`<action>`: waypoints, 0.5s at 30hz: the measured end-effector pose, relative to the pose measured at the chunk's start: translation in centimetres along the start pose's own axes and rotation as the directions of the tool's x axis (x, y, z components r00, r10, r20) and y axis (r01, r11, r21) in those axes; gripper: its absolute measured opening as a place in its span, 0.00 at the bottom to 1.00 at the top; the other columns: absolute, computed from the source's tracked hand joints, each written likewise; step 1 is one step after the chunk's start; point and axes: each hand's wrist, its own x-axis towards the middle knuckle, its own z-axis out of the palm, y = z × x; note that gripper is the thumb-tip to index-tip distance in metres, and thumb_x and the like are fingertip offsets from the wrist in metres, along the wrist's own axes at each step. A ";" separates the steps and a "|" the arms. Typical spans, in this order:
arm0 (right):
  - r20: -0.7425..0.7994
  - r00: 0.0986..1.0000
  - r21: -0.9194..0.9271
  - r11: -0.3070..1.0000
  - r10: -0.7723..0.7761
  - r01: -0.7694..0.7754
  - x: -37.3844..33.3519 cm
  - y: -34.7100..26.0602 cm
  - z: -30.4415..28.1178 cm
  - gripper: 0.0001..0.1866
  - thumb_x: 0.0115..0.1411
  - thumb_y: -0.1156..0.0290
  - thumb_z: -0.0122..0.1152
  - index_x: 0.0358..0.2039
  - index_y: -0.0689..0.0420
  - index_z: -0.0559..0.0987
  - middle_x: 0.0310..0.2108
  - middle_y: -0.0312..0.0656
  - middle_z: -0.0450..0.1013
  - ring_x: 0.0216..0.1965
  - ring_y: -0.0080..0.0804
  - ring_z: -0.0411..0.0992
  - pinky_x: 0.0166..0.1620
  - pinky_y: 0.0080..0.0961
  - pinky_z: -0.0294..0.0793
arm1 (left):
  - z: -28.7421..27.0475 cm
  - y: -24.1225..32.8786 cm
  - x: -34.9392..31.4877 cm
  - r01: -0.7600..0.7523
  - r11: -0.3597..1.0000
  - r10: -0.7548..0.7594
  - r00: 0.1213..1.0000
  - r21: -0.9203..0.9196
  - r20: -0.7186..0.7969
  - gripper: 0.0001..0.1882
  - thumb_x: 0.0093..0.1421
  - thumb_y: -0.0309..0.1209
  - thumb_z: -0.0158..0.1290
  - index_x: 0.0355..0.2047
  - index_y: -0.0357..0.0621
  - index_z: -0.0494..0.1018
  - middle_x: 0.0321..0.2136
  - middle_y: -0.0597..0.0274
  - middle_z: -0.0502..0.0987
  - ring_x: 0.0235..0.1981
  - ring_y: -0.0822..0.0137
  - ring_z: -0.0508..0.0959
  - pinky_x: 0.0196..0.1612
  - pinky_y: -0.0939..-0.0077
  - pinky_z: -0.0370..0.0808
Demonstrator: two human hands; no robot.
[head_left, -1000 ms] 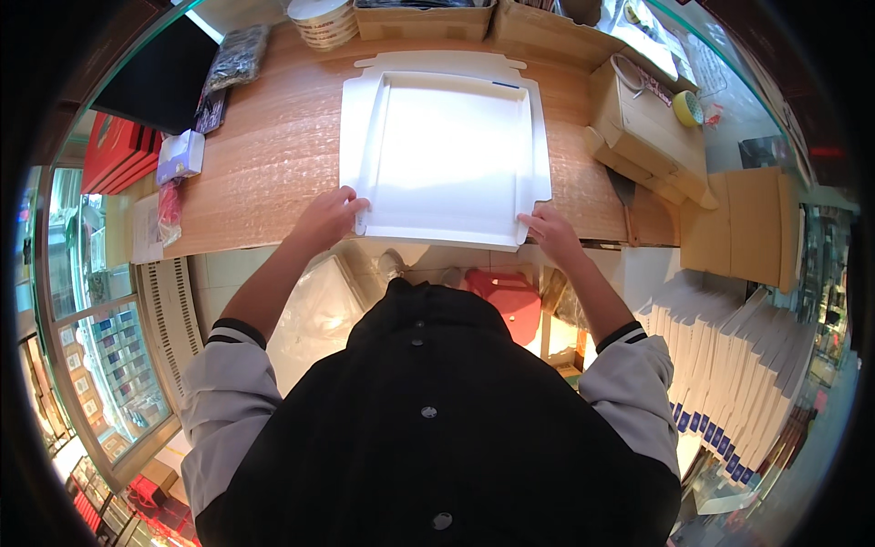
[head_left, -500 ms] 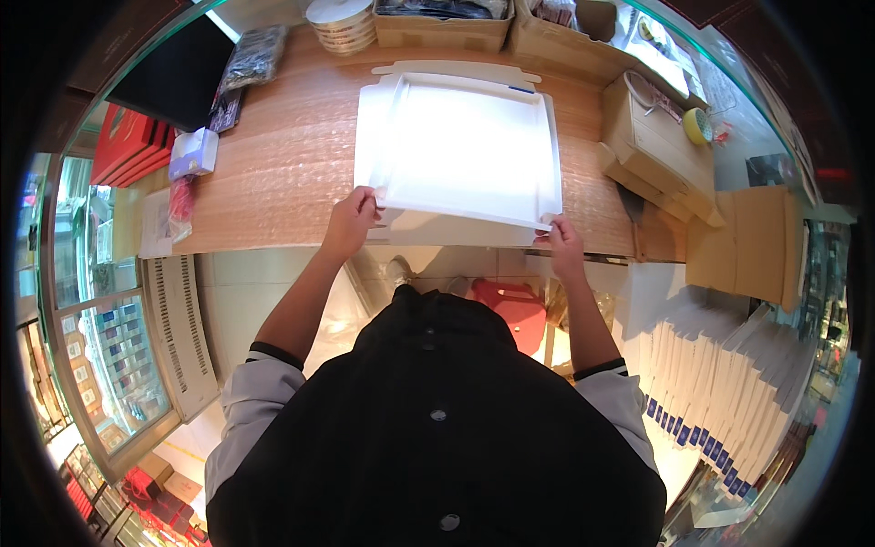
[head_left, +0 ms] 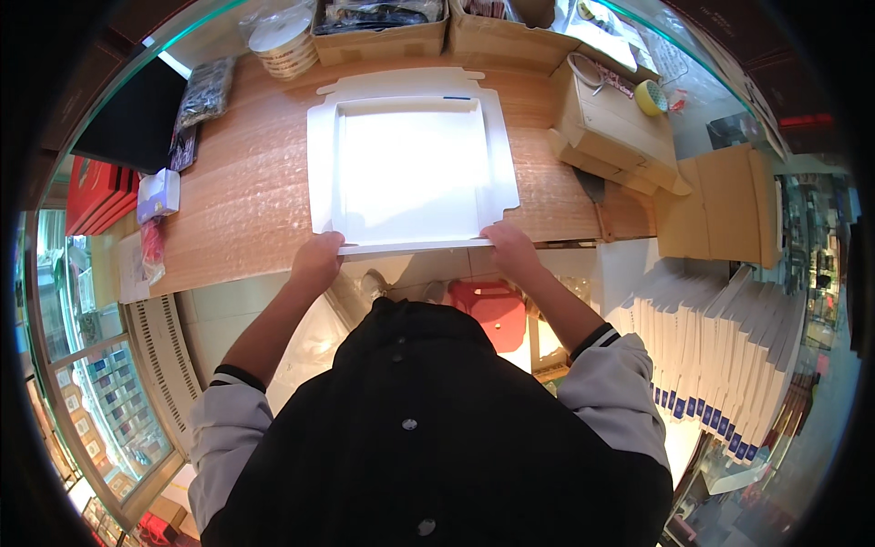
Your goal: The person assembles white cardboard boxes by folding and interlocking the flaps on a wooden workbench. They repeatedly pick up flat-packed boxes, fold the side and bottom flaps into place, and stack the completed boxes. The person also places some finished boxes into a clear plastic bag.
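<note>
A shallow white tray [head_left: 410, 169] with low walls was laid on the wooden table [head_left: 228, 201], over a wider white card sheet [head_left: 501, 164] with notched corners; its near edge lay by the table's front edge. Its near left corner was clamped by the left hand [head_left: 317, 262], its near right corner by the right hand [head_left: 512, 251], with thumbs on top and the other fingers mostly hidden. The tray's floor was washed out by glare.

At the back, dark wrapped packets were held in an open carton [head_left: 383, 44], cut off by the upper edge. Beside it, a second carton [head_left: 501, 46] was partly filled with items too small to tell. On the right was set a cardboard box [head_left: 615, 128], its inside hidden from view. Dark goods were packed in a clear bag [head_left: 206, 91] at the far left, near stacked red boxes [head_left: 98, 196]. At the lower right, thin white pieces [head_left: 711, 337] were ranged in a row. Below the table, a red object [head_left: 492, 314] was partly covered by the person's dark torso [head_left: 428, 410]. The outer surroundings were lost in the dark round rim.
</note>
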 end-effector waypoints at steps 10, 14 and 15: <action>0.303 0.822 -0.127 0.834 -0.483 0.537 4.5 0.8 -2.6 0.09 0.52 0.74 0.55 0.35 0.54 0.79 0.31 0.44 0.73 0.41 0.41 0.71 0.51 0.35 0.68 | -2.5 0.0 3.3 -0.477 0.850 0.428 0.872 0.224 0.237 0.08 0.52 0.23 0.50 0.34 0.41 0.73 0.24 0.54 0.74 0.35 0.54 0.74 0.43 0.65 0.68; 0.635 0.772 -0.147 0.974 -0.040 0.172 6.3 -2.2 -4.3 0.11 0.57 0.72 0.54 0.41 0.57 0.77 0.32 0.47 0.74 0.45 0.46 0.71 0.49 0.39 0.68 | -4.7 1.2 5.1 -0.272 0.945 0.151 0.857 0.183 0.493 0.09 0.56 0.24 0.47 0.38 0.41 0.71 0.29 0.51 0.77 0.37 0.52 0.76 0.40 0.59 0.72; 0.674 0.739 -0.131 0.986 0.015 0.099 7.1 -2.4 -4.8 0.12 0.57 0.71 0.55 0.42 0.58 0.76 0.32 0.47 0.74 0.45 0.47 0.71 0.49 0.39 0.69 | -4.8 1.0 5.4 -0.268 0.945 0.145 0.857 0.188 0.494 0.08 0.57 0.23 0.47 0.38 0.41 0.70 0.29 0.51 0.78 0.38 0.52 0.76 0.39 0.57 0.73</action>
